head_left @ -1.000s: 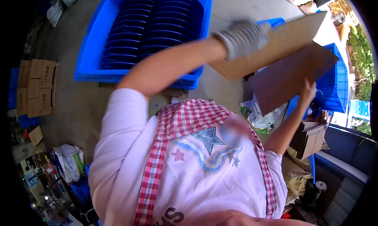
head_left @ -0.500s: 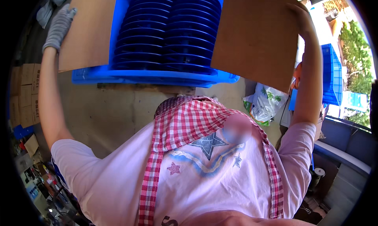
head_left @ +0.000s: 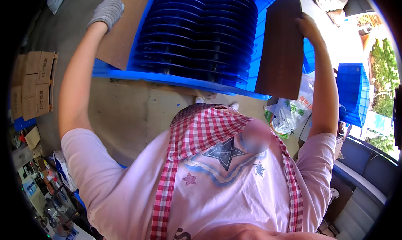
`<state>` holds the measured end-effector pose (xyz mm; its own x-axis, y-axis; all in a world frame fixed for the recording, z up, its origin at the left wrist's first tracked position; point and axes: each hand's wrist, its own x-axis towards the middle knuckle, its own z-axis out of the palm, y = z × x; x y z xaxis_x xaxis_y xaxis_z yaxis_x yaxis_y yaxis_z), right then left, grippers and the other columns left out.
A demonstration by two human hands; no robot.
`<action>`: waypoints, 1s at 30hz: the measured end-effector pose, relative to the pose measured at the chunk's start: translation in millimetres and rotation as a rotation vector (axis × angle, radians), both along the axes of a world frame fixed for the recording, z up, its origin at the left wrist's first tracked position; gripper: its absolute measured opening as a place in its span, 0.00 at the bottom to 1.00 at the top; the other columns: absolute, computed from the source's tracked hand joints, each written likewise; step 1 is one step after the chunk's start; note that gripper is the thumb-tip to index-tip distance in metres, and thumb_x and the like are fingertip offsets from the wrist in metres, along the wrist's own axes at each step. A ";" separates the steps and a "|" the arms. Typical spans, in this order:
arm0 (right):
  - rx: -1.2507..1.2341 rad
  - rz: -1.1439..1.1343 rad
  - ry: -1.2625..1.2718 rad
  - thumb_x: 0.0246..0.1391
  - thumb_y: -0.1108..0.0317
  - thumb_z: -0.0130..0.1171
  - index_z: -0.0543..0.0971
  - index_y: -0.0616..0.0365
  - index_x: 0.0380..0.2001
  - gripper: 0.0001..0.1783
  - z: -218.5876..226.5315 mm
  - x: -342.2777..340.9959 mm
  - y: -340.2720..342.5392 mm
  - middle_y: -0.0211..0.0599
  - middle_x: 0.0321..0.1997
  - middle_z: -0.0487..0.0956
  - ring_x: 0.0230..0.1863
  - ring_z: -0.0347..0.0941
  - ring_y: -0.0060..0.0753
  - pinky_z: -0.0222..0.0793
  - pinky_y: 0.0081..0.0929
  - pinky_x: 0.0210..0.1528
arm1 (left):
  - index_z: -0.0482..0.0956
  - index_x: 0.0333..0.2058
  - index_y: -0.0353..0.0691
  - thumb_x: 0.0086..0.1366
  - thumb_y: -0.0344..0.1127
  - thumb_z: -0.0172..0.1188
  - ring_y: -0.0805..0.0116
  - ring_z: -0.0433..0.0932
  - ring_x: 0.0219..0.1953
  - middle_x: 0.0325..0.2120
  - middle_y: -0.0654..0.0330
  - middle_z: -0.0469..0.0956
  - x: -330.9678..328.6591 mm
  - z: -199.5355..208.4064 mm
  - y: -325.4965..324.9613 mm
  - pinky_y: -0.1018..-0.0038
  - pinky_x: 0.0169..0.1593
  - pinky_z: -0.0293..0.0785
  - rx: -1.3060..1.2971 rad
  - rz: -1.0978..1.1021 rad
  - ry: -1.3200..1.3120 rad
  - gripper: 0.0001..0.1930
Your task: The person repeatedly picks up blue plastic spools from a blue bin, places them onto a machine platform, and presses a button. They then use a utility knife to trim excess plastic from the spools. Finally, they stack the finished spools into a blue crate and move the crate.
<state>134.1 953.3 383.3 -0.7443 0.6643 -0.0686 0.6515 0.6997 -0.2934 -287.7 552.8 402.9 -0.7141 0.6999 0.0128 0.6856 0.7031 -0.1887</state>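
My left hand (head_left: pixel 108 12), in a grey knitted glove, grips the outer edge of a brown cardboard panel (head_left: pixel 121 37) at the left side of a blue plastic crate (head_left: pixel 176 82). My right hand (head_left: pixel 309 27), without a visible glove, has its fingers bent round the outer edge of another cardboard panel (head_left: pixel 280 47) on the right side. That panel stands steeply tilted near the crate's right wall. Between the panels, two side-by-side rows of thin, dark round discs (head_left: pixel 167 37) fill the crate. Whether the panels join anything below is hidden.
Wooden boards (head_left: pixel 167 88) show under the crate's near edge. To the right are a white plastic bag (head_left: pixel 289 114) and a blue crate (head_left: pixel 352 93). Stacked cardboard boxes (head_left: pixel 37 83) stand at the left, and a fan (head_left: pixel 60 219) lies lower left.
Both panels have turned from lying flatter to standing steeper, and both hands have come inward with them. More of the crate's right inner wall shows. The whole view has shifted slightly.
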 end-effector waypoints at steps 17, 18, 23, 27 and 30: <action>0.762 0.240 -0.281 0.56 0.68 0.48 0.60 0.56 0.63 0.30 -108.4 -1.1 -65.0 0.47 0.67 0.57 0.71 0.46 0.46 0.47 0.37 0.69 | 0.43 0.66 0.47 0.64 0.25 0.40 0.49 0.63 0.60 0.63 0.48 0.56 -1.9 -92.0 33.6 0.56 0.61 0.61 0.143 -0.085 0.075 0.33; 0.749 0.251 -0.299 0.56 0.67 0.46 0.60 0.56 0.63 0.29 -112.3 -1.7 -64.8 0.49 0.67 0.58 0.71 0.46 0.46 0.45 0.36 0.69 | 0.42 0.66 0.47 0.64 0.24 0.40 0.49 0.62 0.61 0.63 0.48 0.56 2.4 -89.9 34.0 0.57 0.62 0.60 0.159 -0.068 -0.021 0.33; 0.641 0.265 -0.369 0.57 0.67 0.41 0.59 0.56 0.64 0.29 -144.0 -19.2 -57.6 0.58 0.65 0.58 0.70 0.43 0.58 0.41 0.41 0.70 | 0.41 0.66 0.48 0.62 0.20 0.40 0.45 0.64 0.59 0.62 0.46 0.57 31.7 -103.4 49.6 0.58 0.61 0.61 0.190 -0.102 -0.063 0.36; 0.564 0.103 -0.231 0.55 0.68 0.42 0.59 0.59 0.63 0.31 -180.2 -29.5 -54.9 0.64 0.63 0.59 0.69 0.44 0.65 0.40 0.46 0.69 | 0.41 0.66 0.44 0.59 0.19 0.41 0.43 0.65 0.58 0.61 0.42 0.56 41.8 -107.7 52.1 0.57 0.60 0.63 0.221 -0.106 -0.114 0.36; 0.481 -0.050 0.108 0.52 0.66 0.45 0.60 0.63 0.62 0.32 -198.4 -40.5 -51.6 0.62 0.61 0.62 0.68 0.48 0.60 0.42 0.46 0.68 | 0.44 0.66 0.50 0.58 0.18 0.41 0.45 0.65 0.57 0.62 0.42 0.56 36.4 -108.3 53.5 0.61 0.60 0.63 0.216 -0.117 -0.072 0.38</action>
